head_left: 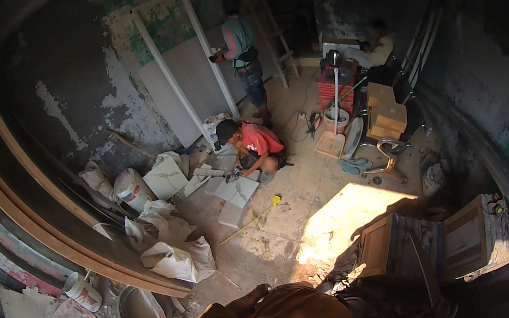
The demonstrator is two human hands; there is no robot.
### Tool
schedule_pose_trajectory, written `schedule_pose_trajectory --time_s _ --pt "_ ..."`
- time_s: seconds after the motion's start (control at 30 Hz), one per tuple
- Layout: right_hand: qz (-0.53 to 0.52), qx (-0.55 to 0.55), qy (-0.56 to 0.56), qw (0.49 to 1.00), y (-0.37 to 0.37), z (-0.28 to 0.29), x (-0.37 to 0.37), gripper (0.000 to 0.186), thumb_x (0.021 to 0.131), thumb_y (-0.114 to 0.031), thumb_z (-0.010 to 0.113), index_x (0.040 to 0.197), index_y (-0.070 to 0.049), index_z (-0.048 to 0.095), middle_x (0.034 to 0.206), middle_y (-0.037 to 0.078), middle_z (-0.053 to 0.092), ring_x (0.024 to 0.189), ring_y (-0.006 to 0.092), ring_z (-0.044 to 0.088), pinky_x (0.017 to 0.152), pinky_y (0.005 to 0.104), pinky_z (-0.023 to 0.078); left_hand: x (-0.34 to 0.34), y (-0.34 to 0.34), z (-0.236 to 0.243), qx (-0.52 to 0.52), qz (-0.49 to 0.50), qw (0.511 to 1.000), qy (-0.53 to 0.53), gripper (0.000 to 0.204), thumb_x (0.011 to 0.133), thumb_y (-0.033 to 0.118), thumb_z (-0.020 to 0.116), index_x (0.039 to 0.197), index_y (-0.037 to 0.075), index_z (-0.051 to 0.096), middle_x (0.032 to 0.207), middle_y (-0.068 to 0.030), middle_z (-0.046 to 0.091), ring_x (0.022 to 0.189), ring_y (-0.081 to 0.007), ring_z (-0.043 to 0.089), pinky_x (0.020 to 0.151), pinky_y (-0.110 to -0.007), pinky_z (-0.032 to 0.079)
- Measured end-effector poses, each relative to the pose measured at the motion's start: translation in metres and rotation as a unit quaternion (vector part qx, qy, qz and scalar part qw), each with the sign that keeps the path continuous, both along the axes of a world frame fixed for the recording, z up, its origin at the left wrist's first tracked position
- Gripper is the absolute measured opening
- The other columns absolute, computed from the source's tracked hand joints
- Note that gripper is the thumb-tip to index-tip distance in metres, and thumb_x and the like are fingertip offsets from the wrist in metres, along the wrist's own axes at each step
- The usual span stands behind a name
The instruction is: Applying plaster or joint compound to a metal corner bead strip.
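Note:
Mustard-yellow cloth of my clothing fills the lower edge. Beside its upper fold lies a dark shape that looks like my left hand, in shadow; its fingers do not show clearly, nor whether they hold anything. My right hand is not visible. On the floor ahead, a yellow tape measure lies with its blade pulled out toward the lower left. Beyond it a co-worker in a red shirt squats over pale tiles, both hands on a small power tool.
A second co-worker stands by a white frame; another person is at the back right. Sacks, a bucket and long timber line the left. Wooden drawers, cartons and a dustpan are rightward.

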State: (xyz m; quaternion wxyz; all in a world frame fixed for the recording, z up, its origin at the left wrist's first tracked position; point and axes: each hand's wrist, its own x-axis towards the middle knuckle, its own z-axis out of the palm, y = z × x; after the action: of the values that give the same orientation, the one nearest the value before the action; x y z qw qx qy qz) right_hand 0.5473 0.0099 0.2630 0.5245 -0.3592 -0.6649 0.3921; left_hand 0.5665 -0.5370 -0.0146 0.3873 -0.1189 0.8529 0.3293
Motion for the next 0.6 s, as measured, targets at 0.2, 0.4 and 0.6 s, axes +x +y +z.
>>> schedule_pose_trajectory --time_s 0.2,0.4,0.6 --pt "-0.003 -0.013 0.022 1.000 0.001 -0.004 0.002 0.044 0.088 -0.037 0.066 0.107 0.002 0.058 0.123 0.017 0.046 0.108 0.0297 0.050 0.084 0.0435 0.050 0.007 -0.002 -0.002 0.004 0.053 0.998 -0.022 0.046 0.077 0.029 0.068 0.120 0.014 0.065 0.123 -0.0169 0.063 0.117 -0.0320 0.058 0.099 -0.042 0.045" --pt "-0.006 -0.009 0.033 0.999 0.014 -0.001 0.015 0.047 0.088 -0.040 0.066 0.109 0.001 0.056 0.121 0.017 0.046 0.106 0.0291 0.050 0.084 0.0437 0.049 0.008 0.000 -0.006 0.028 0.042 0.999 0.002 0.039 0.080 0.030 0.066 0.114 0.011 0.068 0.117 -0.0160 0.066 0.112 -0.0309 0.062 0.095 -0.042 0.048" --pt "-0.007 -0.008 0.044 0.999 0.022 -0.001 0.025 0.050 0.087 -0.042 0.066 0.111 0.000 0.054 0.120 0.016 0.047 0.104 0.0286 0.050 0.085 0.0439 0.048 0.012 -0.001 -0.012 0.015 0.052 0.999 0.004 0.036 0.077 0.036 0.068 0.102 0.011 0.073 0.107 -0.0147 0.070 0.103 -0.0294 0.066 0.088 -0.041 0.051"
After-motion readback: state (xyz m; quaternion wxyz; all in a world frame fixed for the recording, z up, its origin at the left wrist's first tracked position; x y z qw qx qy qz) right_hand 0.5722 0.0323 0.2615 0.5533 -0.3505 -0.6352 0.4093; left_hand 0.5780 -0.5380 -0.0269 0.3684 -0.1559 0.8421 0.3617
